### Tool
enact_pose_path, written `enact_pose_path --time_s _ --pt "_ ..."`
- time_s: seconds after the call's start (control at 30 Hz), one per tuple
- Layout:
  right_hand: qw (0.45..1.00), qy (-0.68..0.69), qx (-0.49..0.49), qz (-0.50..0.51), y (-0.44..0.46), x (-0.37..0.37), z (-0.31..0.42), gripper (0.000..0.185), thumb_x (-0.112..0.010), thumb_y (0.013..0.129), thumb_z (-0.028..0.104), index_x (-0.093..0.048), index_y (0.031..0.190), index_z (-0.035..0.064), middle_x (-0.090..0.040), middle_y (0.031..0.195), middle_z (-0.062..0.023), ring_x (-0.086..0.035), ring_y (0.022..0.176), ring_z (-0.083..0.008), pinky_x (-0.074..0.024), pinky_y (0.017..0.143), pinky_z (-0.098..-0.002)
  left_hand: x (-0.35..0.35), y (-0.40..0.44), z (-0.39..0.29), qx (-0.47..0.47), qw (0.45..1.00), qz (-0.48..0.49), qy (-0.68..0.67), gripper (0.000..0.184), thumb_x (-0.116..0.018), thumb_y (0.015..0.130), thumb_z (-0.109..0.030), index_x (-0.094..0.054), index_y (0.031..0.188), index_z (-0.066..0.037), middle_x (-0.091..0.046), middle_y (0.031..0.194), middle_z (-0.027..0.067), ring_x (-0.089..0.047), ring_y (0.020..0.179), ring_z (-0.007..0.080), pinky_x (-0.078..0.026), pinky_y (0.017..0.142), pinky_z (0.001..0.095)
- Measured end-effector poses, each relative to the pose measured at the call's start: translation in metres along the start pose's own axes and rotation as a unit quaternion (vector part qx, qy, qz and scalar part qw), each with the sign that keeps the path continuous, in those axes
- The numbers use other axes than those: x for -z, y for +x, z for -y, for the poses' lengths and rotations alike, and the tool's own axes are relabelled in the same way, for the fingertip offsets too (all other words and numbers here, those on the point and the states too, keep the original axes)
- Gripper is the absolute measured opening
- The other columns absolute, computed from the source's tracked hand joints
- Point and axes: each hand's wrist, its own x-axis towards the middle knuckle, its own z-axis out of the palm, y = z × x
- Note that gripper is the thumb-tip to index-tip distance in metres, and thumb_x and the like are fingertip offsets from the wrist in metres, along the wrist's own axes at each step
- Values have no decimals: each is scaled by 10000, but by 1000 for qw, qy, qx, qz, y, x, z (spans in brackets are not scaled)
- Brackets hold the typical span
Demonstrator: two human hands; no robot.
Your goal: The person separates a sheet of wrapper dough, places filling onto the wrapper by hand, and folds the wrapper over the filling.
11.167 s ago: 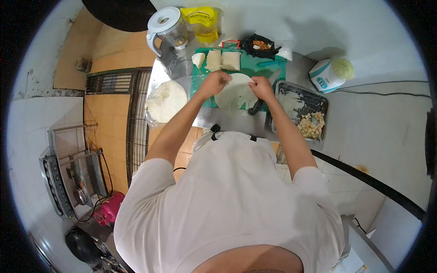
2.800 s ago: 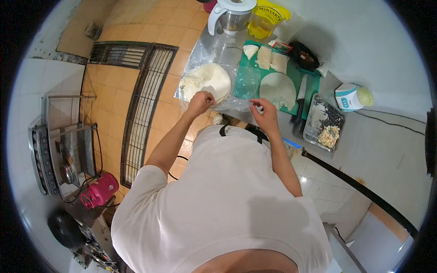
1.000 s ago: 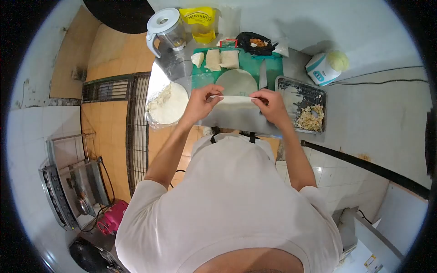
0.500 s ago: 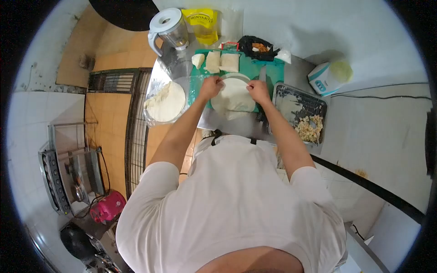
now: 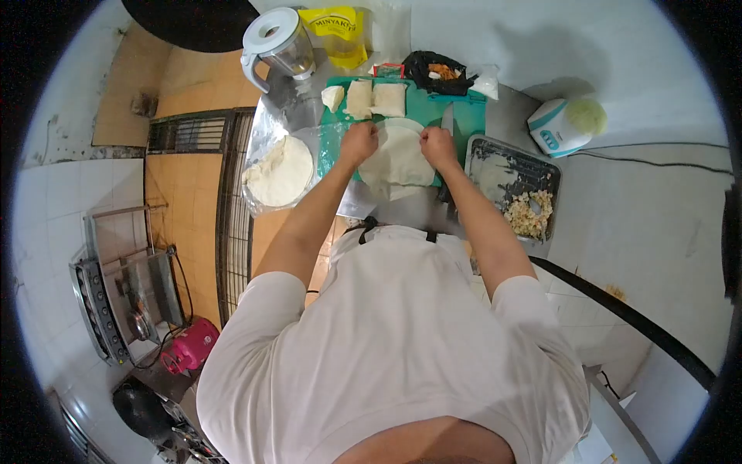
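White cotton-like shirt (image 5: pixel 410 332) fills the near field; both bare forearms extend forward from its sleeves. Left hand (image 5: pixel 359 143): fingers curled closed, pinching the left edge of a pale round sheet (image 5: pixel 398 158). Right hand (image 5: pixel 438 148): likewise closed, at the sheet's right edge; exact fingertip contact too small to resolve. Sheet position: between the hands, over the green board (image 5: pixel 466 120), lower edge uneven and reaching past the board's near side. To the left, a stack of round sheets (image 5: pixel 286 174) on clear plastic. To the right, a dark metal tray (image 5: pixel 490 179) with chopped filling (image 5: pixel 529 215) at its near right; knife (image 5: pixel 447 118) between tray and sheet, blade pointing away. Beyond the sheet, on the board: two folded pieces (image 5: pixel 389 100) side by side, smaller white piece (image 5: pixel 332 97) to their left. Farthest: lidded jug (image 5: pixel 290 54), yellow pouch (image 5: pixel 344 42), black bag (image 5: pixel 418 72).
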Motion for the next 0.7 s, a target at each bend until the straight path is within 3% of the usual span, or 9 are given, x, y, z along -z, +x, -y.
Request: enact_pose_path --time_s 0.07,0.17,0.3,0.37,0.6,0.7 --pt "1000 -10 4 -22 0 4 6 167 -679 818 155 -729 942 55 -702 944 -216 -667 908 -405 -546 828 -489 5 4 -5 -1 1000 15 11 215 -672 776 -142 -704 960 -36 -689 1016 198 -658 964 386 -539 845 473" --pt "998 -21 16 -64 6 4 11 262 -680 815 175 -707 1044 49 -703 964 -219 -676 919 -399 -540 867 -491 10 5 -16 -23 996 -85 11 262 -687 770 -143 -687 1016 -52 -645 1083 174 -609 1045 378 -513 897 458" --pt "996 55 -5 -71 25 -1 18 410 -690 814 200 -655 1173 7 -694 1058 -236 -668 976 -412 -524 914 -483 24 17 -19 -57 992 -115 8 295 -698 760 -131 -668 1041 -47 -621 1070 164 -583 1053 368 -488 920 456" --pt "994 94 -47 -41 37 2 29 444 -704 806 227 -651 1175 -14 -681 1098 -252 -653 1021 -430 -522 921 -481 23 23 -14 -70 983 -169 -12 296 -697 753 -116 -669 1038 -39 -626 1030 168 -594 1021 366 -487 909 455" --pt "981 121 -142 -50 92 -26 64 564 -769 752 325 -658 1138 -69 -699 1081 -250 -662 1050 -403 -525 930 -434 54 5 -14 -4 977 -175 -121 253 -686 764 -65 -666 1011 -12 -641 970 175 -633 926 345 -506 847 420" --pt "979 109 -171 -21 107 -33 70 574 -773 745 330 -640 1093 -105 -654 1131 -322 -649 1057 -448 -524 933 -461 59 -20 -8 -12 967 -191 -166 239 -692 778 -56 -671 1012 -9 -654 955 162 -645 875 302 -516 796 389"
